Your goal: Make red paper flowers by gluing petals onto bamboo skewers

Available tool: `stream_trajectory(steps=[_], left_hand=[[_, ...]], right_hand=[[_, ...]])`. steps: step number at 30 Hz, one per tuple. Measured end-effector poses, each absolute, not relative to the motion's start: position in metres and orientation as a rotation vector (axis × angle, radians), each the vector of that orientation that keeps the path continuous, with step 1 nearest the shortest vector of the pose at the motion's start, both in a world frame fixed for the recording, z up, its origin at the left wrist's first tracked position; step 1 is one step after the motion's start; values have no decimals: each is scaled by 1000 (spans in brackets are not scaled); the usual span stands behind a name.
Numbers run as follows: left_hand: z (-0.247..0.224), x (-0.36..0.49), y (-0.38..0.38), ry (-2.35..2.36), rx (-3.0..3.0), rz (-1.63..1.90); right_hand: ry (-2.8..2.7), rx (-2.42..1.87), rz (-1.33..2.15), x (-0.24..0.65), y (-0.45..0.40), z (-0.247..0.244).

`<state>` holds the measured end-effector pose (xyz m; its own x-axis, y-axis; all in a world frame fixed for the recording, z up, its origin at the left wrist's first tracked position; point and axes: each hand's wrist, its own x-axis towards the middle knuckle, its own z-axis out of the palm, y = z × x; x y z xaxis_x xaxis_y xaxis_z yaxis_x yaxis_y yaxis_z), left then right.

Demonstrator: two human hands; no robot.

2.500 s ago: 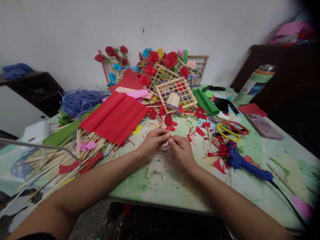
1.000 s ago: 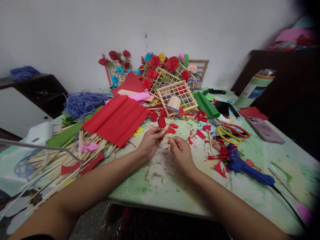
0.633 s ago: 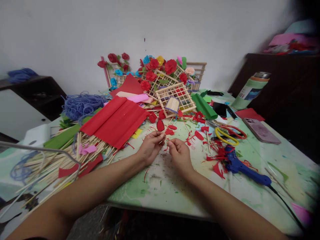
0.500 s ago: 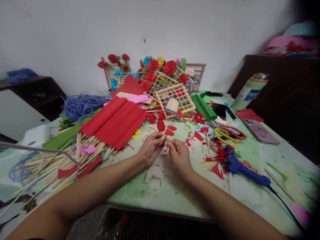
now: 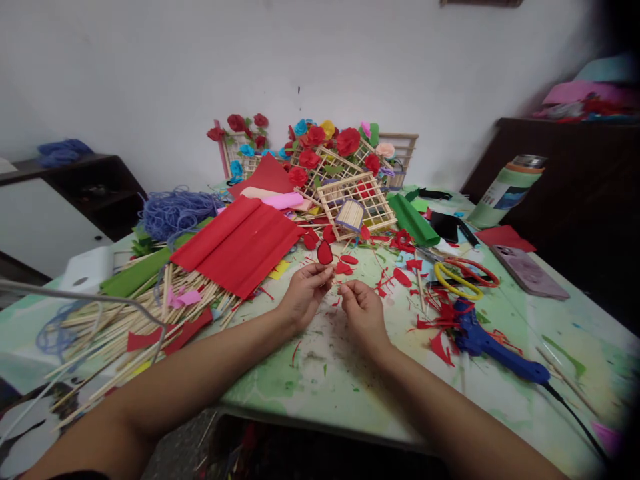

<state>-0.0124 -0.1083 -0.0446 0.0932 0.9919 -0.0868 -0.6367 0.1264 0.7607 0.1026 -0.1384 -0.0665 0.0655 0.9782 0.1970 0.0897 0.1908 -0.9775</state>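
- Here's the bench (image 5: pixel 310 397), green and white, littered with red scraps beneath both hands.
- Over on the left, a big heap of sticks (image 5: pixel 113 327) sprawls across it, and a sheet of red paper (image 5: pixel 245 247) lies over the top end.
- At the back, paper flowers (image 5: pixel 349 142) crowd the stick frames (image 5: pixel 345 181), the nearest frame leaning at a tilt.
- Blue string (image 5: pixel 175 215) sits in a tangle left of that red sheet.
- Far right, the green bottle (image 5: pixel 506 193); nearer, the blue glue gun (image 5: pixel 495 349) lies on its side.
- Now the left hand (image 5: pixel 306 295): thumb and fingers pinching the base of a red petal.
- Right hand (image 5: pixel 366 313) just beside it, fingertips pressed together; anything between them is too small to tell.
- Scissors (image 5: pixel 441 261) rest beyond the glue gun.
- And there's the red petal (image 5: pixel 325 252), upright above the left fingertips, short of the frames.
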Motion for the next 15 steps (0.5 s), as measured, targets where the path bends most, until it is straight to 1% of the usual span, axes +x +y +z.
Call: stream_trajectory(steps=[6,11,15], left_hand=[[-51,-11,-113,688,674,1271],[-53,-8,-121,715,789,1115],[-50,-9,-119,745,772,1172]], right_hand=[[-1288,-1162,964,101,-140,-65],[-1217,-1158,976,104,-137,-64],[-1148,-1113,1001,107,-133,-69]])
